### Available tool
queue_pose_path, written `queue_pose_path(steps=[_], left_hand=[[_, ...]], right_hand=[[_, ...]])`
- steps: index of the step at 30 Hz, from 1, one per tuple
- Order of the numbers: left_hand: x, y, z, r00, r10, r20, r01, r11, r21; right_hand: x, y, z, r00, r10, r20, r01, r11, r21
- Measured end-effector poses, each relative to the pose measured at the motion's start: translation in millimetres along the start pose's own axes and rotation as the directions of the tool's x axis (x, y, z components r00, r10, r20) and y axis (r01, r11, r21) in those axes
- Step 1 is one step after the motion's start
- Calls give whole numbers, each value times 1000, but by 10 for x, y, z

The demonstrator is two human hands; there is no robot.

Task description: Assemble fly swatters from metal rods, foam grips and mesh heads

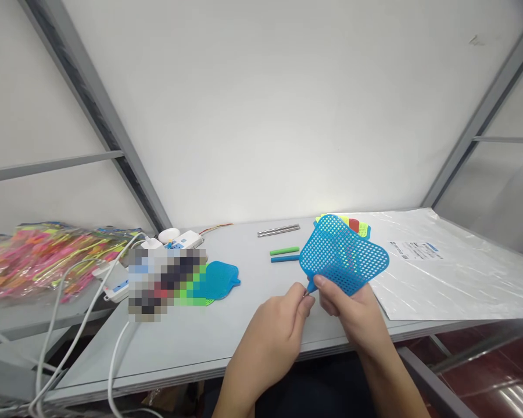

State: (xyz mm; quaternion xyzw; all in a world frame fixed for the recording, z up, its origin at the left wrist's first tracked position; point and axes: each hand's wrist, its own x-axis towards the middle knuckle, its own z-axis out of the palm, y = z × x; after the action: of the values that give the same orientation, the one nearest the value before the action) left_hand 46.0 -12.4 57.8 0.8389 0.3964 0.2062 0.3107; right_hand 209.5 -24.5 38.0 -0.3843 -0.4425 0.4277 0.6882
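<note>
A blue fly swatter head is tilted up over the front of the table, and my right hand grips it near its neck. My left hand is closed just below the neck, pinching a thin metal rod; only a short shiny bit shows, and my fingers hide the rest. Beyond my hands lie a green handle tube and a blue handle tube, the blue one partly behind the swatter head. Farther back are several metal rods. To the left, another blue swatter head rests partly over a green one.
Yellow-green and red swatter heads lie behind the held one. A white plastic mailer bag covers the table's right side. At left are power strips, white cables, a blurred-out patch and bagged colourful goods.
</note>
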Motion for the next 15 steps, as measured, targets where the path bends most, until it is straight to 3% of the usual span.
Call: queue_pose_path(steps=[3,6,11,15], left_hand=[[-11,-1,-36,999,-4,51,3,999,36],[-21,31,-42,996,7,92,-11,999,42],[-21,72,-2,995,37,94,-42,998,47],[-20,18,-63,994,28,101,-36,996,82]], right_hand=[[140,-248,-171,968,-116,-221,143,984,110],[213,-423,-318,943,-155,-293,209,964,164],[49,-161,-273,988,-3,-154,11,998,55],[-39,-16,-294,999,-6,-42,3,997,-72]])
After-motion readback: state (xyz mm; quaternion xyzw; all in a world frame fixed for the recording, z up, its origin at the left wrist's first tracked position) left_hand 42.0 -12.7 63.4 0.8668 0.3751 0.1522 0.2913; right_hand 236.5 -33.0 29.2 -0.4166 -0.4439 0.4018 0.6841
